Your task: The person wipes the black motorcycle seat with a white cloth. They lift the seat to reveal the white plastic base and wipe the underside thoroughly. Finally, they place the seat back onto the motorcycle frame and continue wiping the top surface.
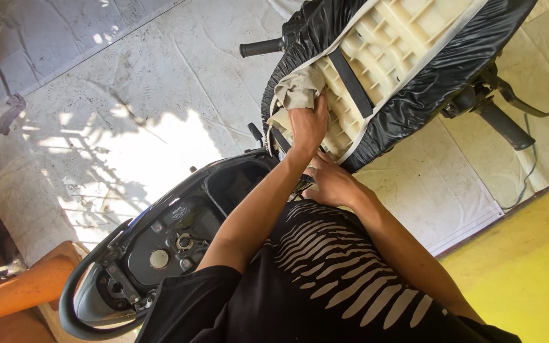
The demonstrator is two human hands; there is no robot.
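Left hand (307, 127) flat on ribbed cream seat underside (401, 44), right hand (328, 184) perhaps half-curled below.

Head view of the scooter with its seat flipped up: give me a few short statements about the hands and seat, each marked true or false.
1. The left hand presses on the cream ribbed plastic underside of the seat. True.
2. The black glossy seat cover is wholly removed. False: it wraps the seat's edges.
3. The right hand grips the black handlebar grip. False: it is by the seat's hinge end.
4. The under-seat compartment lies open. True.
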